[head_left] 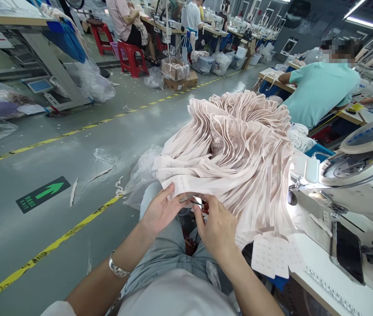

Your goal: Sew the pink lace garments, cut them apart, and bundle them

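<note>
A big stack of pale pink fabric pieces (235, 149) rests over my lap and against the table's left edge. My left hand (161, 208) pinches the lower front edge of the stack with fingers pressed on the cloth. My right hand (215, 226) is curled just to the right of it, gripping the same edge, with a small shiny object I cannot make out between the fingers. A silver bracelet (118, 267) is on my left wrist.
A white sewing machine (357, 175) stands on the white table (321, 272) at right, with a dark phone (347, 252) and hook-tape pieces (270, 256). A person in a teal shirt (321, 90) sits ahead. Grey floor with yellow lines (41, 254) lies left; red stools (133, 57) beyond.
</note>
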The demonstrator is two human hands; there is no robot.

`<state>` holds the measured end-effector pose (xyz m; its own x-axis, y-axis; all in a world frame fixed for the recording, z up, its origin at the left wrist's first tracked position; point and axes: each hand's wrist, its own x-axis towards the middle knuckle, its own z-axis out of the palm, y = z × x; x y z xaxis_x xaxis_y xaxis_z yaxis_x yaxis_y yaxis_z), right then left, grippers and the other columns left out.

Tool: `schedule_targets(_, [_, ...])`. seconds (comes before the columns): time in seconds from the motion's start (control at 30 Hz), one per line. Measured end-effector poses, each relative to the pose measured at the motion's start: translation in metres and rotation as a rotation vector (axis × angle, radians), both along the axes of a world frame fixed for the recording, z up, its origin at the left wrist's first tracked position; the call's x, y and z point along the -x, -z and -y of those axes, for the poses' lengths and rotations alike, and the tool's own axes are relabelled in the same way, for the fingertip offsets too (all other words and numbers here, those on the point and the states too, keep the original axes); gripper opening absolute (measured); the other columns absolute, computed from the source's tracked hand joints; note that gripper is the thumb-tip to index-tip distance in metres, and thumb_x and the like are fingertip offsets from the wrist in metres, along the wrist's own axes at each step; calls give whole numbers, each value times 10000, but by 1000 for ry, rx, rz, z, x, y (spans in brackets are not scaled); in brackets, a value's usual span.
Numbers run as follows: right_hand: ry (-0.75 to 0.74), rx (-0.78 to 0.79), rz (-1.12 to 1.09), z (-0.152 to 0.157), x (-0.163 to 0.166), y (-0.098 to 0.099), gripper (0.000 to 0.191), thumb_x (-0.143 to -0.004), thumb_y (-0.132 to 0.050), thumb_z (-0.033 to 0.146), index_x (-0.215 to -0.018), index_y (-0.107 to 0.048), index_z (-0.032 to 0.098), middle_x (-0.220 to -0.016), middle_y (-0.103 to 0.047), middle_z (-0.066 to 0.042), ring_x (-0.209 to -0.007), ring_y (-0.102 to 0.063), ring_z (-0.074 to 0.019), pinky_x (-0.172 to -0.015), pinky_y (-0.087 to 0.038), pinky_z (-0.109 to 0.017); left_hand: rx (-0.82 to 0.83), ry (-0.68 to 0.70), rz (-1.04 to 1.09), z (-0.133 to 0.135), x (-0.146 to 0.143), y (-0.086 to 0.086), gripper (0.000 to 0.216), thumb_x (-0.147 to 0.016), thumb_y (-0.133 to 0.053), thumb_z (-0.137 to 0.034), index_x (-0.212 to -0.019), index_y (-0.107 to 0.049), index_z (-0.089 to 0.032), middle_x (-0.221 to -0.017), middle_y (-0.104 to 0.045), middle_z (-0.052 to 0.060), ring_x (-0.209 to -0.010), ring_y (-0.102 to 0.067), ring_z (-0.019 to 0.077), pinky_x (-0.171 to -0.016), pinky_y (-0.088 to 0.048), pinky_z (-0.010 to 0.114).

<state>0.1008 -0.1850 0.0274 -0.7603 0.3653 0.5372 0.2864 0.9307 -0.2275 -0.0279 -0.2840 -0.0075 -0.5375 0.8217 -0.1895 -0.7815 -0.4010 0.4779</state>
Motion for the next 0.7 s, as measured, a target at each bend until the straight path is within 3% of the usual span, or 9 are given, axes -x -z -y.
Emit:
schedule_targets(0.1, [-13,-12,48,-8,4,-1,328,-1028,-423,362,-1213,-557,125,-936,-720,-62,-768,-684,-186,-579,-404,-273,40,-29,-256,-5,-2,16,546,-757,-799,-535,-1139,-670,-167,-1257,-645,134,-1226,-559,326,-1052,-456,443])
schedule_targets(0.17, [-5,-2,108,-14,8,-2,352,-1023,-427,380,-1246,-558,141,-980,-725,-64,-775,-687,-194,-568,-402,-282,166,-5,-524,-10,-5,29,670,-682,-859,-492,-1226,-633,-173,-1301,-626,131,-1262,-531,332,-1090,-417,441])
schedule_targets(0.23, [12,12,168,-19,12,-3,360,-1015,-439,390,-1259,-569,161,-1012,-725,-66,-759,-684,-200,-558,-396,-288,376,5,-761,-14,-8,40,672,-620,-886,-355,-1220,-638,-182,-1276,-645,115,-1241,-543,341,-1096,-402,462])
schedule_targets(0.33, [24,35,215,-23,12,-5,369,-1009,-453,391,-1278,-576,171,-1041,-721,-77,-747,-678,-197,-562,-397,-287,570,42,-907,-16,-12,46,455,-591,-841,-270,-1017,-726,-160,-1067,-726,113,-1075,-633,367,-1017,-464,503])
schedule_targets(0.43, [-21,76,162,-22,5,-6,327,-1015,-443,377,-1208,-615,176,-977,-717,-66,-759,-673,-180,-578,-406,-271,483,42,-767,-14,-5,41,335,-613,-834,-299,-909,-752,-164,-941,-751,100,-943,-687,339,-892,-552,450])
schedule_targets(0.53, [-83,129,42,-18,-3,-6,300,-1022,-439,364,-1143,-632,169,-904,-703,-50,-735,-658,-152,-610,-432,-253,339,-171,-460,-12,17,28,365,-605,-840,-381,-894,-747,-180,-950,-757,73,-933,-703,303,-807,-596,371])
schedule_targets(0.7, [-94,159,26,-16,-7,0,273,-1016,-462,343,-1131,-625,157,-956,-714,-64,-758,-667,-156,-655,-461,-257,265,-255,-149,-25,67,-2,244,-750,-694,-254,-965,-729,-143,-1040,-743,102,-1072,-675,287,-888,-594,356])
